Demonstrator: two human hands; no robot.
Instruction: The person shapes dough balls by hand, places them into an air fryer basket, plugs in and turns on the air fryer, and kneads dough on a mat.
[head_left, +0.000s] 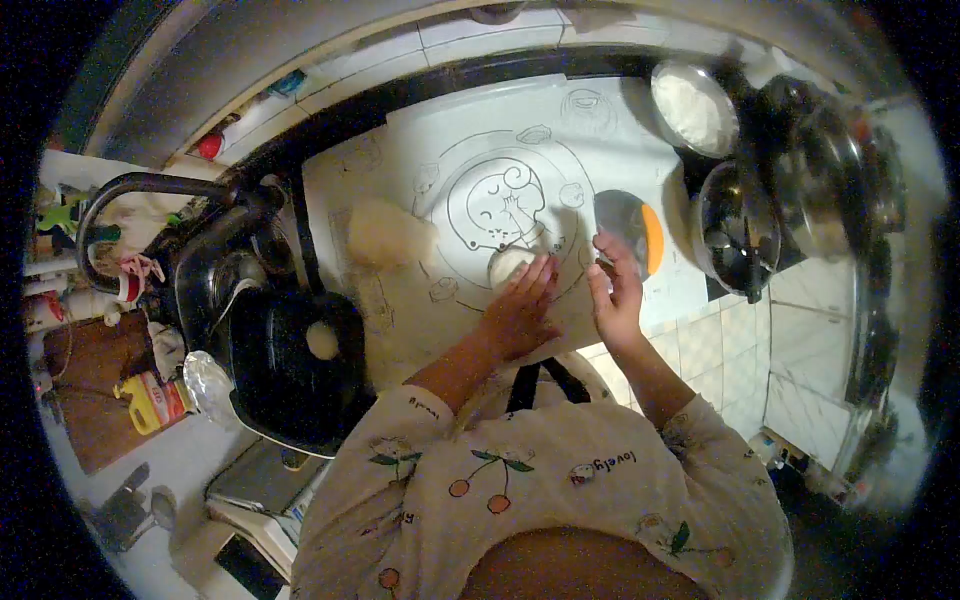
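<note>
A person in a cherry-print top (560, 490) reading "lovely" across the chest leaned over a white sheet (640, 150) on a dark tabletop (345, 125); the left hand (522, 312), its fingers close together, lay over a round white lump (508, 266) between the tabletop's center and its near edge; the right hand (618, 290), fingers parted and curled, hovered just right of it, beside a gray piece with an orange edge (650, 230); the lump sat at the lower rim of a line-drawn cartoon (490, 200) ringed by sketches; a bowl of white powder (727, 130) stood at the far right corner; past the left edge, beyond the sink (265, 385), a yellow bottle (145, 403) bore a red label too small to read, as was the sleeve's lettering.
</note>
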